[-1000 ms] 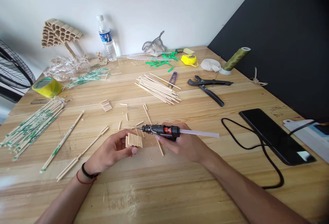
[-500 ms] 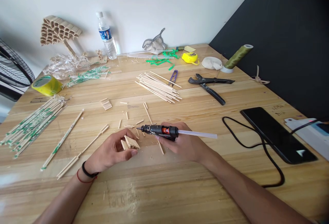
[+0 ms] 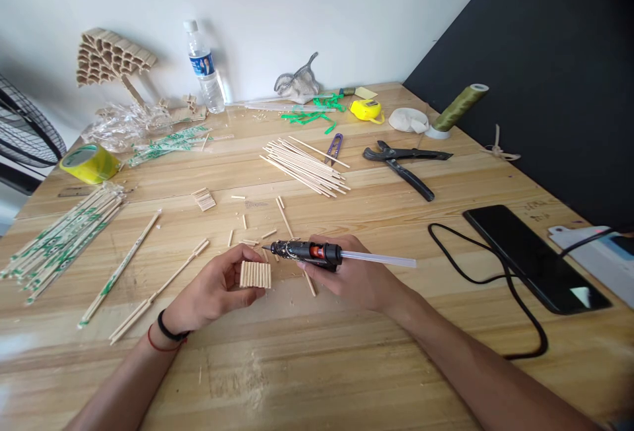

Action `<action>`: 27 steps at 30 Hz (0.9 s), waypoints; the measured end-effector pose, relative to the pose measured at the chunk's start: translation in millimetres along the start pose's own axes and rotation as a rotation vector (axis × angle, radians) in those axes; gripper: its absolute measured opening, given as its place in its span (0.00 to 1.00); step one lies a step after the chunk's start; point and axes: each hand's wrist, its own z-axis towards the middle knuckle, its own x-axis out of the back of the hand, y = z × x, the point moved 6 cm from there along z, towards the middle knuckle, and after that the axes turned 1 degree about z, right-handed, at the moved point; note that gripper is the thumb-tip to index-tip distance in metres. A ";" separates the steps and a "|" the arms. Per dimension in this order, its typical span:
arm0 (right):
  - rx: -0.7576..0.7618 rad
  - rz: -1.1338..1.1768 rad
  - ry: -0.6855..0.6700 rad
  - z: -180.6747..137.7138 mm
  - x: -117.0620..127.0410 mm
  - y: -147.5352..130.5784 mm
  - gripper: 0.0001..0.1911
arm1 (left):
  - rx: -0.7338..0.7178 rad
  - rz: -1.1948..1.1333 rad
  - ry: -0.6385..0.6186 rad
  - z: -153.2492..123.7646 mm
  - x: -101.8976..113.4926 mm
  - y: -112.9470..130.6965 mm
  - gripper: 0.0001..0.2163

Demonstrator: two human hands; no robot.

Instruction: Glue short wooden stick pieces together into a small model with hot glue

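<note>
My left hand (image 3: 212,292) is closed on a small panel of short bamboo sticks glued side by side (image 3: 255,274), held flat just above the wooden table (image 3: 347,365). My right hand (image 3: 354,279) grips a black hot glue gun (image 3: 304,251) lying sideways, its nozzle pointing left just above the panel's right edge. A clear glue stick (image 3: 379,260) juts from the gun's back end. Short cut stick pieces (image 3: 247,233) are scattered right behind both hands.
A pile of bare chopsticks (image 3: 304,170), black cutters (image 3: 403,164), purple snips (image 3: 335,148), wrapped chopsticks (image 3: 59,239), yellow tape roll (image 3: 90,164), water bottle (image 3: 205,71), green thread spool (image 3: 458,109), black phone (image 3: 535,259) and a black cable (image 3: 495,292) lie around.
My left hand turned the stick panel over, tilting it on edge half a second ago and laying it flat again now. The glue gun stayed almost still.
</note>
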 end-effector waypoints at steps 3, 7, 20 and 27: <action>0.014 0.003 0.005 -0.2 -0.4 -1.4 0.12 | -0.022 0.083 0.017 -1.3 3.2 0.7 0.14; 0.033 0.016 -0.002 -0.1 -1.1 -3.4 0.10 | -0.006 0.144 0.015 -2.6 4.6 0.1 0.13; 0.019 0.015 -0.019 -0.4 -1.9 -3.0 0.09 | -0.020 0.066 0.002 -1.2 3.4 -4.8 0.14; 0.022 0.007 -0.027 -0.8 -1.6 -4.2 0.09 | 0.007 0.097 -0.013 -2.4 3.1 -3.9 0.14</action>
